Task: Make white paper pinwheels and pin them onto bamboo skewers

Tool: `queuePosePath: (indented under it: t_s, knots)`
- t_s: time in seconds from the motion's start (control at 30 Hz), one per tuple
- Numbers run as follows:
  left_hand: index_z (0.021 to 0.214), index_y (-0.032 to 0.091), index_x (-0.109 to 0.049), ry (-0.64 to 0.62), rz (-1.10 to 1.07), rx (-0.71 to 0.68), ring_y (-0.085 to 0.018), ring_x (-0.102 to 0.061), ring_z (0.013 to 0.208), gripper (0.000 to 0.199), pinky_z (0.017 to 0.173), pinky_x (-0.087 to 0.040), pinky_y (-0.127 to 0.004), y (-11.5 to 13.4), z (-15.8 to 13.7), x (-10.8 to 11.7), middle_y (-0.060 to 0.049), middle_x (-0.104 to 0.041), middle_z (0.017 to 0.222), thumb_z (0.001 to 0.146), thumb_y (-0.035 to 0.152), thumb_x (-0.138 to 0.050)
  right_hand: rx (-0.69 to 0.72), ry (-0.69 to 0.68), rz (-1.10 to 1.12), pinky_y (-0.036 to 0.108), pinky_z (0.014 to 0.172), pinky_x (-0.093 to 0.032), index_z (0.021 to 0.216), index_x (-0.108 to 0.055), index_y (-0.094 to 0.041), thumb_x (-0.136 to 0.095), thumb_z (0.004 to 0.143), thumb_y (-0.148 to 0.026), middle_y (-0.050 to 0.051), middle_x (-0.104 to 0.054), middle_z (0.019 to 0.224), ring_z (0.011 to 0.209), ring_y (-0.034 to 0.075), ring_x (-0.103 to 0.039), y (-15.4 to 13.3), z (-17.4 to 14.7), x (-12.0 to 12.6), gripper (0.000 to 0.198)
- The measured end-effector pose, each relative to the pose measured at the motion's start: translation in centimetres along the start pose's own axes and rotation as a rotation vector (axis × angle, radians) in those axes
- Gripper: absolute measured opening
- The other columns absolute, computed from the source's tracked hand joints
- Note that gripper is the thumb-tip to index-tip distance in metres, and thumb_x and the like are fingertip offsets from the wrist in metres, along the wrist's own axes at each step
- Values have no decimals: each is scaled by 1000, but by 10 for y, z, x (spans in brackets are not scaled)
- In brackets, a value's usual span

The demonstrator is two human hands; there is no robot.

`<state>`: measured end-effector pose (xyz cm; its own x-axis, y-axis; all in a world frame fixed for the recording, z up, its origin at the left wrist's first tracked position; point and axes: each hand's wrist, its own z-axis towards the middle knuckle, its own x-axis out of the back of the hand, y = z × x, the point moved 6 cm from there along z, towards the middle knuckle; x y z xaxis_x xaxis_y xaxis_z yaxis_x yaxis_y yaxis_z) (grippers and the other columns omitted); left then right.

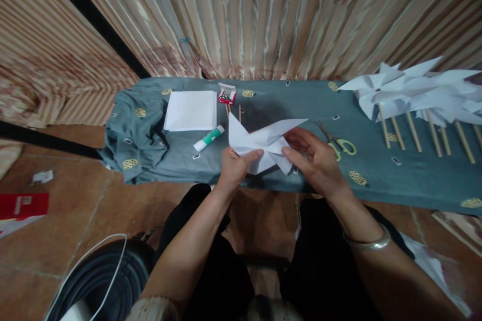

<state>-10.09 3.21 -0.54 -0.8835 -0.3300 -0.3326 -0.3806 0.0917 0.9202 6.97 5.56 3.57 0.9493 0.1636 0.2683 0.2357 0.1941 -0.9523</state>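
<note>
A white paper pinwheel is held just above the front edge of the cloth-covered table. My left hand grips its left side, thumb pressed near the middle and fingers hidden beneath the paper. On the other side my right hand pinches a blade with the thumb on top; its fingers curl behind. Close to my right hand lie scissors with yellow-green handles. Left of the pinwheel rests a green and white glue stick. A few thin wooden sticks show partly behind the paper.
A stack of white paper lies at the left, beside a small red box of metal pieces. Several finished pinwheels on sticks overlap at the right. The blue-grey cloth is bunched at its left end. A striped curtain hangs behind.
</note>
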Motion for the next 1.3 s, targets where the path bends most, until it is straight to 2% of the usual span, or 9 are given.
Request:
queuePosePath:
  t_s: [0.1,0.23,0.5,0.67,0.83,1.0,1.3]
  knots:
    - [86,13,-75,-15,41,-4,-20,-69,76,36,78,-55,-32,1,-1,-1,-4,-77,83,52,21,-82,-95,-94,179,39,83,-57,110,-62,-20,-72,75,-38,8,-75,104,94,25,-71,8,5,-15,41]
    - [93,13,-75,-30,73,-15,-22,-70,81,42,80,-55,-33,1,-1,-1,-5,-77,86,53,22,-82,-161,-76,190,37,75,-57,109,-62,-18,-76,69,-35,8,-76,98,87,26,-72,14,6,-23,45]
    - [95,13,-74,-58,109,-13,-21,-70,82,41,82,-54,-32,-3,-2,-1,-5,-77,91,56,24,-81,-105,-31,81,39,77,-56,103,-65,-17,-71,72,-30,8,-77,99,87,26,-72,12,6,-23,34]
    - [95,13,-74,-46,134,-19,-20,-69,80,40,79,-53,-32,-6,-1,-1,-5,-77,89,57,25,-81,-100,8,22,43,83,-55,104,-66,-17,-70,72,-30,10,-76,99,93,29,-71,13,5,-20,35]
    - [90,11,-75,-51,139,-15,-18,-67,77,35,77,-52,-30,-6,0,-4,-6,-77,89,58,26,-80,-105,35,-26,44,82,-55,105,-67,-18,-70,73,-30,10,-76,99,92,29,-71,18,4,-19,35]
    - [87,11,-75,-47,150,-32,-17,-67,75,33,75,-52,-28,-5,0,-4,-6,-76,87,58,25,-80,-83,40,-28,42,84,-55,107,-66,-18,-69,74,-29,10,-75,105,93,28,-71,20,2,-21,35]
    - [90,13,-75,-34,175,-48,-19,-68,75,34,74,-53,-30,-1,2,-4,-4,-76,84,57,21,-78,-114,44,34,37,82,-56,103,-68,-18,-70,76,-31,8,-76,102,89,25,-71,15,-2,-27,30]
